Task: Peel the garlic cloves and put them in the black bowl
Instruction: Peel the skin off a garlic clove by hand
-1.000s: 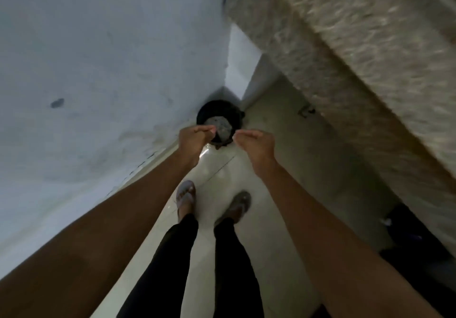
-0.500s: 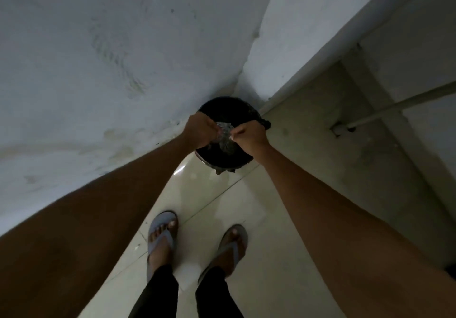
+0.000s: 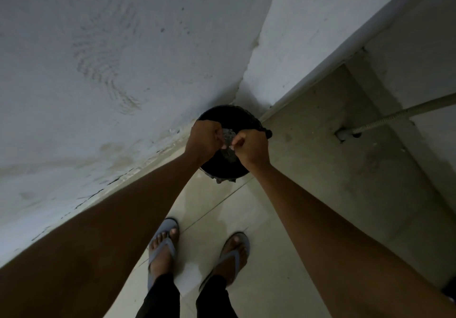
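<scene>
I stand over a round black bin [image 3: 229,117] with a dark liner, set on the floor in the wall corner. Both hands are held close together above its opening. My right hand [image 3: 250,148] has its fingers curled and pinches a small pale papery scrap [image 3: 229,146] at the fingertips. My left hand [image 3: 204,140] is curled too, its fingertips meeting the same scrap from the left. Grey crumpled waste [image 3: 229,135] shows inside the bin between the hands. No garlic clove or black bowl can be made out.
A rough white wall [image 3: 111,58] fills the left and top. Pale floor tiles [image 3: 271,219] lie underfoot, with my sandalled feet [image 3: 164,243] behind the bin. A hose [image 3: 394,117] runs to a floor drain [image 3: 348,134] at the right.
The view swung from a stone counter's edge to the corner and came closer to the bin. Both hands moved together over its opening, fingertips now meeting.
</scene>
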